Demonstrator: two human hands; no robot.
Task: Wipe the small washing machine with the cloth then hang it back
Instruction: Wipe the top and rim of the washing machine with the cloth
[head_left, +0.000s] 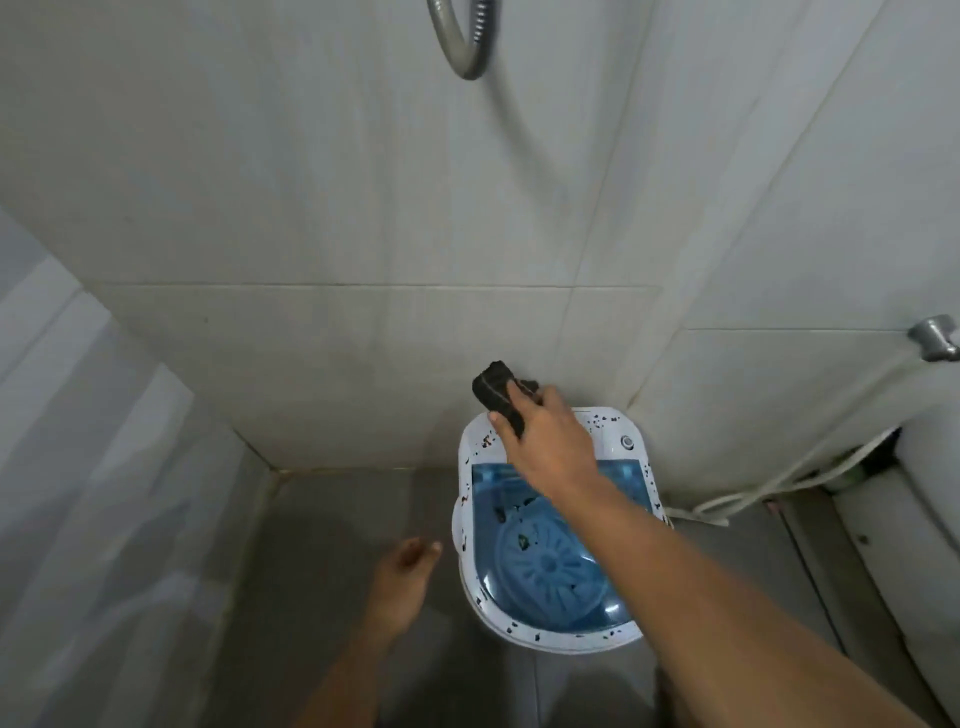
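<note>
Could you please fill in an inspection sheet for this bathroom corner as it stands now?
Surface: grey tiled floor, bare where visible.
Job's things: small white washing machine with blue transparent lid, speckled with dark debris; dark folded cloth above its rear edge.
Clutter: nothing seen.
Grips: right hand shut on the cloth; left hand open, empty, beside the machine.
Cables: white hose along the wall base; metal shower hose hanging overhead.
Surroundings: pale wall tiles; metal wall fitting.

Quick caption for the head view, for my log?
Right hand holds dark cloth over speckled washing machine; left hand empty.
</note>
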